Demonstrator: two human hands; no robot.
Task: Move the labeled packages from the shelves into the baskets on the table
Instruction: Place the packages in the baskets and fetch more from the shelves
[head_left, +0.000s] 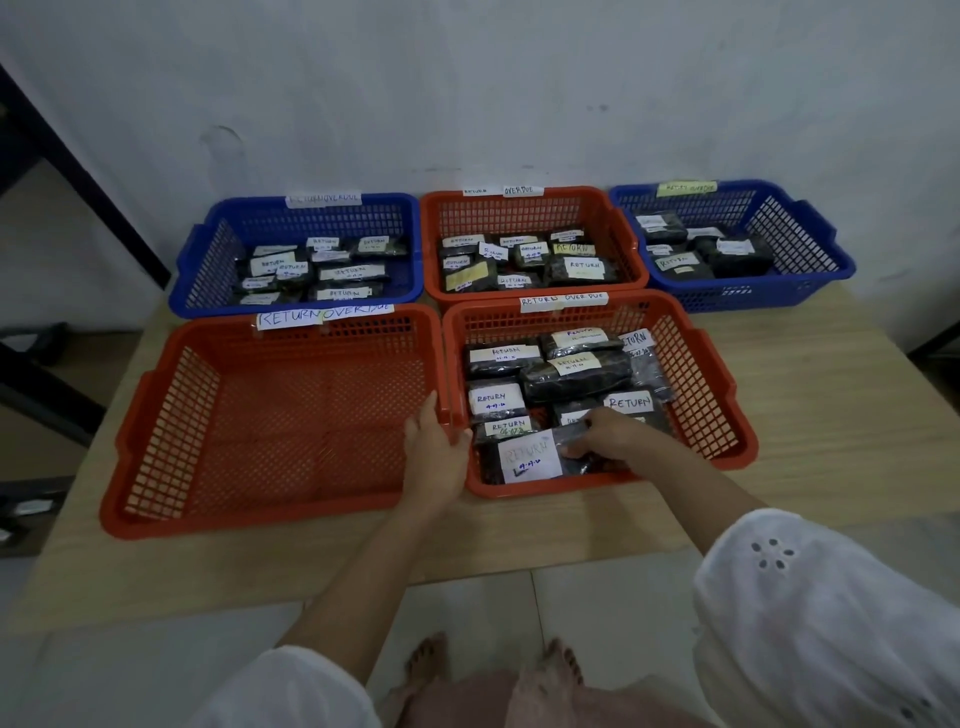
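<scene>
1. Head view shows your right hand (605, 434) down inside the near right orange basket (719, 415), fingers curled on the dark package (530, 460) with the white RETURN label at the front of the pile. That package lies inside the basket, against the near wall, so it reads as being set down or adjusted, not carried.
2. Your left hand (436, 452) lies loosely open, gripping nothing, at the gap between that basket and the empty orange basket (156, 426) beside it. If you lean on a rim, the light plastic could slide on the desk (841, 415) and knock its neighbour.
3. The right basket is nearly full (packages overlap in layers). Pressing one more in at the front could tip a wrapped bundle over the low near wall onto the floor.
4. The wrapping looks slick, so a grasp by one corner may slip as you let go.
5. Every basket carries a similar handwritten tag, and several are blurred here. Dropping a package by habit and not by label would mis-sort it, while the empty basket waits unused.
</scene>
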